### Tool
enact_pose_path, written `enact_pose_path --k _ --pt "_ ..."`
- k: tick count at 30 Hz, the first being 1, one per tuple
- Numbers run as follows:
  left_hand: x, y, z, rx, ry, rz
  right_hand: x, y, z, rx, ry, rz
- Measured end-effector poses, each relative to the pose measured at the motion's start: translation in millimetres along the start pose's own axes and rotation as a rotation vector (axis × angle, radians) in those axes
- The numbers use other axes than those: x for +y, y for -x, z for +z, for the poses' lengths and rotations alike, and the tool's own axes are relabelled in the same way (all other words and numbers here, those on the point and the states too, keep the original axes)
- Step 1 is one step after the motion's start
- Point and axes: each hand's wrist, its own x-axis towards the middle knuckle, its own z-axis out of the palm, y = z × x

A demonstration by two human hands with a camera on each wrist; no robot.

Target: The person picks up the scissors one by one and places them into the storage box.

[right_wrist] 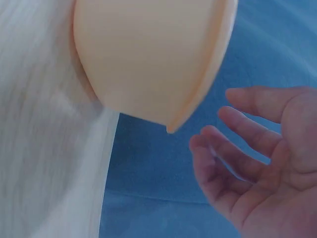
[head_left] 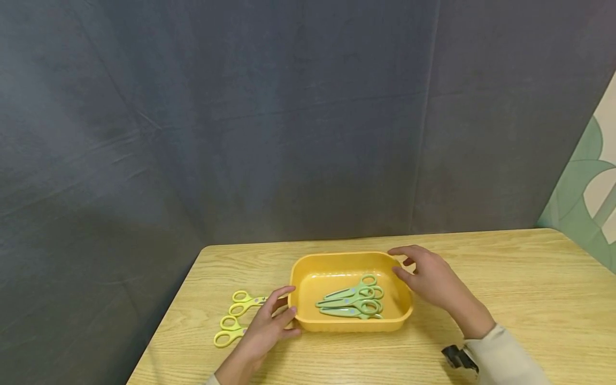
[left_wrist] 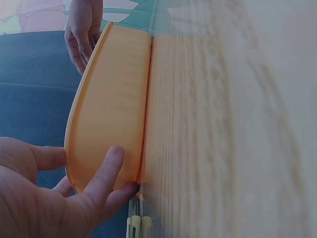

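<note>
A yellow plastic bin [head_left: 351,325] stands on the wooden table, with several light green scissors [head_left: 353,299] lying in it, handles toward the right. My left hand [head_left: 269,327] is at the bin's left end. In the left wrist view, its fairly straight fingers [left_wrist: 115,157] touch the bin's outer wall and rim. At the right end, my right hand [head_left: 430,275] is raised beside the far corner, its fingers loosely bent. The right wrist view shows these fingers apart from the bin [right_wrist: 148,59], holding nothing.
Two yellow-handled scissors [head_left: 240,303] lie on the table [head_left: 505,283] left of the bin, partly hidden behind my left hand. A dark grey cloth [head_left: 308,133] hangs behind the table's far edge. A black strap [head_left: 459,358] is at my right sleeve.
</note>
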Motion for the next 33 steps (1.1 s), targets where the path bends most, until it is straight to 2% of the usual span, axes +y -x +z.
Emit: enact_pose_path --k 8,15,33 --pt "0.0 0.1 0.1 0.002 -0.001 -0.002 11.8 1.7 -10.4 -0.107 -0.043 0.031" --pt "-0.6 0.1 -0.6 -0.001 0.002 -0.003 18.5 6.1 -17.7 -0.225 -0.145 0.103" --pt "-1.2 0.3 -1.3 -0.007 -0.007 0.008 26.7 5.2 -11.7 -0.387 -0.379 0.245"
